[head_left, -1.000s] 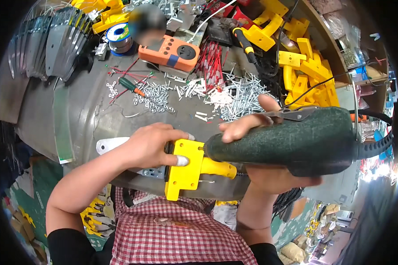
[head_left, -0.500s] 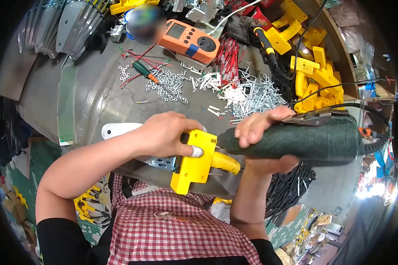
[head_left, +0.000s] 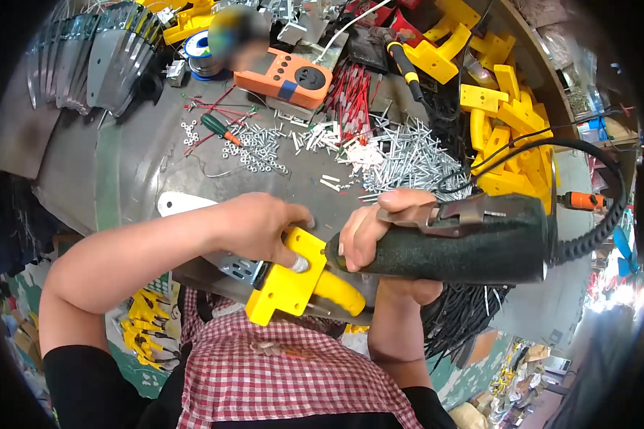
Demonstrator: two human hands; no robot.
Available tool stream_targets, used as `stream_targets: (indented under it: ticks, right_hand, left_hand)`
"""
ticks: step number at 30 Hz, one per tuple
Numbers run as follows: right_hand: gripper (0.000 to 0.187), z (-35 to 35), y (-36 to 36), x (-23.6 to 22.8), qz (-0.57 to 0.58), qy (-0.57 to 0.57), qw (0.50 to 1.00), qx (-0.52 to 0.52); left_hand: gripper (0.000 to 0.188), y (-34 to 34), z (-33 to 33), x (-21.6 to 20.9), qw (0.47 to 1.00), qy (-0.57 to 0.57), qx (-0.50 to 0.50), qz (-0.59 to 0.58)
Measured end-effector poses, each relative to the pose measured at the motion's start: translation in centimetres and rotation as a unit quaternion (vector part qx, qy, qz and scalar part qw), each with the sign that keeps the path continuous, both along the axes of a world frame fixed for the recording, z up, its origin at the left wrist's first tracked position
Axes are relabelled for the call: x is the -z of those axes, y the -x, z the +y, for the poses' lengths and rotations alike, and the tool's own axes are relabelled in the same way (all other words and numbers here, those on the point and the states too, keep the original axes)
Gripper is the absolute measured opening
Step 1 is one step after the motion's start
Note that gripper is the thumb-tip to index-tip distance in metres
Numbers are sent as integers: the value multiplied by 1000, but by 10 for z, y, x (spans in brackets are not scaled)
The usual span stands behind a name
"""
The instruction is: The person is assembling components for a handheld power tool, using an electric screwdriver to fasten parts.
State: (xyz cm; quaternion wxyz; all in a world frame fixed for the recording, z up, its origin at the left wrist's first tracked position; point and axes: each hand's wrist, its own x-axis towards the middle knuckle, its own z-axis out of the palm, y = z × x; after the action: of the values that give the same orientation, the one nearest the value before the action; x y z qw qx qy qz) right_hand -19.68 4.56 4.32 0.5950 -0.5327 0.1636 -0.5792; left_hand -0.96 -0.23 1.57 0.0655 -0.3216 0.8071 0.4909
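Note:
My left hand [head_left: 254,223] is closed around a yellow plastic handle [head_left: 285,287], thumb pressed on its flat face. A slotted metal bracket [head_left: 237,267] joins the handle's left side, and a pale metal plate with a hole [head_left: 182,203] reaches out behind my wrist. My right hand [head_left: 363,237] is wrapped around a dark electric screwdriver [head_left: 458,250], held level with its nose at the handle's right edge. The bit's contact with the handle is too small to make out. A thin screw shaft shows beside the handle's grip.
Beyond my hands lie loose screws [head_left: 408,161], small nuts, white sleeves, red wires [head_left: 350,96] and a green screwdriver [head_left: 218,129]. An orange meter [head_left: 286,80] stands farther back. Yellow handles [head_left: 511,118] pile up at right, below the driver's looping cable [head_left: 612,168]. Black cables [head_left: 458,322] hang near my right forearm.
The view has shifted a little. Both hands have moved left and slightly nearer with the handle and electric screwdriver, and the handle has tilted clockwise. Both grips are kept.

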Motion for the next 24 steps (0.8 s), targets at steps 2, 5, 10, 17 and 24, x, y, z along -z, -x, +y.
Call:
stream_targets:
  ticks: [2, 5, 10, 17, 24]
  right_hand:
    - [80, 3, 0, -2, 4, 19, 1000, -2]
    - [52, 13, 1, -33, 122, 57, 991, 24]
    - [61, 15, -7, -54, 152, 145, 977, 42]
    - [87, 8, -39, -47, 77, 118, 976, 167]
    - [58, 2, -44, -8, 35, 121, 985, 119]
  left_hand:
    - [61, 0, -1, 0, 1000, -21, 3, -4]
    - [64, 0, 0, 1, 999, 12, 21, 26]
    - [60, 3, 3, 15, 994, 97, -18, 40]
    - [62, -6, -2, 31, 993, 51, 0, 105]
    - [51, -5, -1, 15, 995, -8, 11, 103]
